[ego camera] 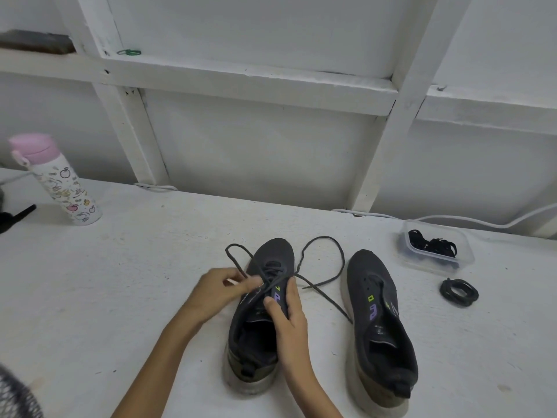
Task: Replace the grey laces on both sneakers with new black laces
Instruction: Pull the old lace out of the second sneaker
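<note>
White table: left hand pinches grey lace, right hand grips sneaker.

Nothing legible. Held sneaker: purple and green marks between thumb and fingers of the right hand, unreadable. Other sneaker, well clear of the fingers: similar marks, unreadable. Bottle: apple drawings only.

The light I work in is soft, even and a little dim, cool grey. Only a faint shadow lies by the bottle on the tabletop. Wall beams bow; edges blur.
</note>
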